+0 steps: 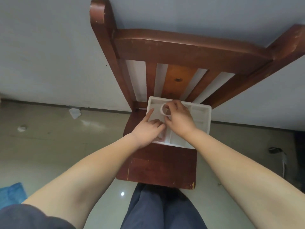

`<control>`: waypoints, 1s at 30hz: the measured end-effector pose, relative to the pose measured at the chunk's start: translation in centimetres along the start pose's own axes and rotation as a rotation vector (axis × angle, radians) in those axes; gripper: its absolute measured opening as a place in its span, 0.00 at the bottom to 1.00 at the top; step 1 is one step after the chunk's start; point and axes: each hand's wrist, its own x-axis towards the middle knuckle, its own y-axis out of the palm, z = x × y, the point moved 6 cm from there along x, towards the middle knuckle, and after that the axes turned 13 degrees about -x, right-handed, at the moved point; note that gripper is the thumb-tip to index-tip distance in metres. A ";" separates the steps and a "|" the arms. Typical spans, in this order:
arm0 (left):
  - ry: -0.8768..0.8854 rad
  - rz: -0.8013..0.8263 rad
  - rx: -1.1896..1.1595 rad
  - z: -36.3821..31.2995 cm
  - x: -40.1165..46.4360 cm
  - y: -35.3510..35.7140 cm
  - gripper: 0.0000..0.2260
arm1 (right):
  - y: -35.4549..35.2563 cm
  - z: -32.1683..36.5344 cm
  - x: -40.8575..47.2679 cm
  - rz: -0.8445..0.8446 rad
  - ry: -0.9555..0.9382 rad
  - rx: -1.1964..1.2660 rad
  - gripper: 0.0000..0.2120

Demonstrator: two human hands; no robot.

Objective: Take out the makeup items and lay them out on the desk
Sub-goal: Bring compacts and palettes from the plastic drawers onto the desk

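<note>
Ring-shaped item: a pale round ring (165, 110), maybe a lid or a small jar seen end-on, I cannot tell which; it is over the tray's far half, toward 12 o'clock.
Right hand: the right hand (178, 118) has its grip closed on the ring, fingertips on its far edge and thumb at its near edge.
Left hand: the left hand (146, 128) lies in the tray at 9 o'clock of the right hand, forefinger stretched out and the other fingers curled; its grip looks slack and I see nothing in it.
Tray: one white divided tray (202, 113) sits on the seat of a wooden chair (165, 164), at the seat's far end by the backrest.
Progress: early, by my judgement; nothing is laid out anywhere in view, and no table shows at all.
Left to do: lift the ring clear, find the table, empty the rest; what else the tray holds is hidden by the hands.
Count: one ring, one tray, one chair, two hands.
Floor: two scraps of white paper (75, 112) at 9 o'clock of the chair, and a blue cloth (12, 193) at 8 o'clock.
</note>
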 end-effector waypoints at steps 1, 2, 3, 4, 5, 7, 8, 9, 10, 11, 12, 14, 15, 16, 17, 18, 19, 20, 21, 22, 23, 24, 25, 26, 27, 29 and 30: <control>0.017 0.007 0.018 0.0 0.1 0.0 0.15 | -0.4 -0.4 -0.5 -0.009 0.025 0.027 0.16; 0.029 0.013 0.039 0.1 0.1 0.0 0.14 | -0.7 -0.7 -0.9 -0.015 0.038 0.039 0.16; 0.038 0.020 0.064 0.2 0.2 0.0 0.13 | -1.0 -1.1 -1.5 -0.020 0.044 0.046 0.16; 0.045 0.030 0.089 0.2 0.3 0.0 0.13 | -1.2 -1.4 -2.0 -0.024 0.050 0.052 0.17; 0.046 0.034 0.106 0.2 0.5 0.0 0.13 | -1.5 -1.8 -2.6 -0.030 0.057 0.061 0.17; 0.015 0.026 0.087 0.2 0.8 0.0 0.14 | -1.8 -2.4 -3.6 -0.043 0.070 0.075 0.16; -0.014 0.020 0.062 0.3 0.9 0.0 0.15 | -1.8 -2.7 -4.1 -0.046 0.075 0.079 0.16; -0.037 0.016 0.048 0.4 1.0 0.1 0.17 | -1.7 -2.8 -4.5 -0.046 0.077 0.082 0.16; -0.052 0.015 0.044 0.6 1.1 0.2 0.18 | -1.6 -2.9 -4.8 -0.045 0.078 0.087 0.16; -0.059 0.014 0.046 0.7 1.1 0.3 0.19 | -1.5 -2.9 -5.1 -0.045 0.080 0.094 0.16; -0.065 0.007 0.042 0.8 1.1 0.4 0.19 | -1.4 -2.9 -5.3 -0.044 0.083 0.104 0.15; -0.074 -0.016 0.020 1.0 1.0 0.3 0.18 | -1.1 -2.8 -5.6 -0.040 0.085 0.127 0.15; -0.076 -0.024 0.007 0.9 0.9 0.3 0.19 | -1.2 -2.8 -5.8 -0.040 0.083 0.134 0.15; -0.082 -0.031 -0.022 0.7 0.8 0.1 0.19 | -1.2 -2.7 -6.0 -0.039 0.083 0.138 0.15; -0.096 -0.045 -0.080 0.5 0.5 -0.1 0.20 | -1.4 -2.7 -6.2 -0.035 0.082 0.140 0.15; -0.122 -0.068 -0.169 0.2 0.1 -0.6 0.20 | -1.6 -2.7 -6.4 -0.029 0.077 0.140 0.15; -0.157 -0.100 -0.274 -0.1 -0.4 -1.3 0.19 | -1.9 -2.5 -6.6 -0.023 0.067 0.136 0.15; -0.193 -0.143 -0.373 -0.5 -1.1 -2.2 0.18 | -2.3 -2.3 -6.8 -0.017 0.051 0.128 0.15; -0.225 -0.191 -0.450 -0.9 -1.9 -3.1 0.17 | -2.6 -2.1 -7.0 -0.011 0.030 0.118 0.15; -0.260 -0.235 -0.500 -1.3 -2.9 -3.8 0.17 | -3.0 -1.7 -7.3 -0.004 0.006 0.104 0.15; -0.298 -0.271 -0.528 -1.7 -3.9 -4.4 0.17 | -3.3 -1.3 -7.5 0.002 -0.017 0.090 0.16; -0.341 -0.307 -0.541 -2.1 -5.1 -4.8 0.17 | -3.7 -0.8 -7.9 0.006 -0.043 0.077 0.16; -0.387 -0.349 -0.551 -2.6 -6.6 -5.1 0.17 | -4.0 -0.1 -8.2 0.008 -0.073 0.069 0.16; -0.433 -0.396 -0.565 -3.2 -8.1 -5.3 0.18 | -4.3 0.6 -8.6 0.007 -0.111 0.063 0.16; -0.480 -0.446 -0.583 -3.8 -9.8 -5.4 0.18 | -4.5 1.5 -9.1 0.006 -0.159 0.057 0.15; -0.579 -0.541 -0.604 -5.3 -13.5 -5.1 0.18 | -4.7 3.4 -10.6 0.008 -0.275 0.042 0.15; -0.635 -0.579 -0.609 -6.3 -15.5 -4.6 0.18 | -4.7 4.4 -11.5 0.014 -0.334 0.035 0.15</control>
